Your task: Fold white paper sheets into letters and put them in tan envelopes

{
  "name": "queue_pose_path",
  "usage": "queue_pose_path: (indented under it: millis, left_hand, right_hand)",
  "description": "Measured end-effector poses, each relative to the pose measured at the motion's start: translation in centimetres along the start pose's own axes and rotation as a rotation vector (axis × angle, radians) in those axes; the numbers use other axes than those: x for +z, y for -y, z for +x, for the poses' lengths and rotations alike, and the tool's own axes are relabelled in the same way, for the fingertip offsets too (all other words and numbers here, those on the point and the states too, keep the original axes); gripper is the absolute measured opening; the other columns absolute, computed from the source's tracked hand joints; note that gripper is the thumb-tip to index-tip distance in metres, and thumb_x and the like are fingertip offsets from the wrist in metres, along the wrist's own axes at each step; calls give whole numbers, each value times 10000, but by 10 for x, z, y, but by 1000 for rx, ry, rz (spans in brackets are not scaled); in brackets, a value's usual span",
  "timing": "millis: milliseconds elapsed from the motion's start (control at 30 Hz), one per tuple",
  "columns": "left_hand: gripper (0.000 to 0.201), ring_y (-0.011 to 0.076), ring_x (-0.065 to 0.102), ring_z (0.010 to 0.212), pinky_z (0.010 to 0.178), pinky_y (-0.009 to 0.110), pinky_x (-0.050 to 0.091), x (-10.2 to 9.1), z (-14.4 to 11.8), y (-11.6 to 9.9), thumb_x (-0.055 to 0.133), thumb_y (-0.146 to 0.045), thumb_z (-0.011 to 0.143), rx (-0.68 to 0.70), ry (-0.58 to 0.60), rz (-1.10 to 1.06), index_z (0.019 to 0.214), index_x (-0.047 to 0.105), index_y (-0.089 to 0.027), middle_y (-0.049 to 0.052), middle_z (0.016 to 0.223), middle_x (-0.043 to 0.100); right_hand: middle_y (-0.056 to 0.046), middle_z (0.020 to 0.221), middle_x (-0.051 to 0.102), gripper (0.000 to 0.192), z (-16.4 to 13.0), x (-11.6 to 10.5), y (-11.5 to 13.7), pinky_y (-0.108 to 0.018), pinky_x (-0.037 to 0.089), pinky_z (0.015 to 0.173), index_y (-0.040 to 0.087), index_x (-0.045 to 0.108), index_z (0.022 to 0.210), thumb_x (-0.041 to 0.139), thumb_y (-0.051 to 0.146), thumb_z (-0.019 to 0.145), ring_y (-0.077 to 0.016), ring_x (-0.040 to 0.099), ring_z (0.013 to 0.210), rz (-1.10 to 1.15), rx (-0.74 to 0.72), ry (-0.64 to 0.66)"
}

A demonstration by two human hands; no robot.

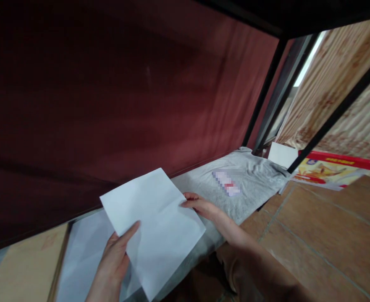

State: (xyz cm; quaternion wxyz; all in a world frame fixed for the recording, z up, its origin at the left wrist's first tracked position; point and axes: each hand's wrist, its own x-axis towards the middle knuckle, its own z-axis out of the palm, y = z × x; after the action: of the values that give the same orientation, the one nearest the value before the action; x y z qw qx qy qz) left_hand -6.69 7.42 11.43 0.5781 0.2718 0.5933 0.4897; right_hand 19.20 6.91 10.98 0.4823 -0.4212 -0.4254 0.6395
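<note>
Paper [153, 226], one creased white sheet, is held up over a grey cloth [250, 180] on the low shelf. The left hand [115, 256] grips its lower left edge, thumb on top; the right hand [200, 205] pinches its right edge, so the sheet hangs between the two hands. One more pale sheet [84, 251] lies beneath, beside one cardboard piece [24, 268]. One red-and-yellow box [332, 170] and one white card [282, 154] sit far right, well apart.
</note>
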Motion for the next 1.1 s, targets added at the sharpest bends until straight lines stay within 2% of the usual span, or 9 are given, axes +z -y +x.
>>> queue_pose_path:
  millis: [100, 200, 333, 500, 600, 700, 900, 1000, 1100]
  left_hand:
    - [442, 236, 702, 1053, 983, 388, 549, 20, -10, -4, 761, -254, 734, 312, -17, -26, 1159, 683, -163, 66, 1090, 756]
    - [440, 268, 637, 1179, 1079, 428, 483, 32, -17, -10, 766, -357, 737, 682, -47, 165, 1125, 703, -159, 71, 1157, 736]
    - [359, 266, 527, 1328, 1167, 447, 380, 24, -1, -11, 464, -388, 916, 941, 179, 550, 1023, 751, -200, 67, 1307, 671]
    - [485, 241, 347, 1466, 1214, 486, 289, 9, 41, 20, 429, -188, 867, 971, 469, 1141, 1274, 674, -288, -12, 1509, 510]
    - [697, 222, 318, 1485, 1213, 472, 296, 9, 47, 49, 387, -14, 773, 952, 585, 1419, 1379, 588, -294, -7, 1598, 372]
    - [814, 213, 286, 1497, 1203, 482, 306, 12, 40, 71, 331, 49, 760, 881, 611, 1609, 1477, 459, -314, -3, 1617, 328]
    - [869, 199, 282, 1496, 1213, 469, 300, 7, 30, 79, 283, 94, 763, 925, 562, 1671, 1525, 351, -319, 6, 1612, 330]
    - [886, 197, 307, 1485, 1211, 470, 312, 2, 24, 75, 274, 107, 747, 939, 598, 1648, 1512, 365, -332, 4, 1607, 331]
    - [963, 177, 314, 1481, 1234, 468, 264, 1, 12, 75, 292, 118, 696, 984, 724, 1601, 1504, 336, -404, -48, 1611, 308]
  right_hand:
    - [8, 863, 709, 259, 15, -10, 7, -321, 503, 750, 224, 687, 912, 751, 370, 708, -177, 649, 759, -26, -141, -15]
    - [7, 867, 716, 288, 31, -21, 16, -362, 501, 873, 222, 668, 851, 768, 443, 694, -195, 659, 845, -111, -331, -119]
    - [-51, 1098, 711, 225, 38, -41, 24, -419, 374, 1092, 225, 669, 763, 751, 434, 751, -242, 591, 1163, -392, -558, -199]
    - [-64, 1172, 695, 81, 32, -68, -2, -418, 379, 1094, 224, 703, 859, 628, 253, 847, -233, 576, 1203, -702, -529, -221]
    - [-62, 1249, 680, 235, 27, -85, -22, -425, 339, 1132, 224, 727, 981, 516, 160, 901, -226, 504, 1307, -966, -514, -146]
    - [-60, 1360, 628, 363, 18, -99, -32, -448, 277, 1180, 230, 711, 1147, 469, 98, 911, -220, 445, 1371, -1214, -472, 11]
    - [-76, 1570, 414, 551, -24, -101, -33, -453, 225, 1214, 272, 451, 1494, 506, 202, 950, -228, 317, 1466, -1366, -398, 209]
    - [-93, 1606, 349, 603, -46, -100, -40, -469, 186, 1223, 275, 467, 1489, 629, 373, 916, -276, 248, 1498, -1355, -378, 305]
    - [-75, 1585, 391, 594, -55, -106, -46, -463, 181, 1225, 308, 524, 1445, 680, 423, 884, -275, 268, 1492, -1327, -345, 369]
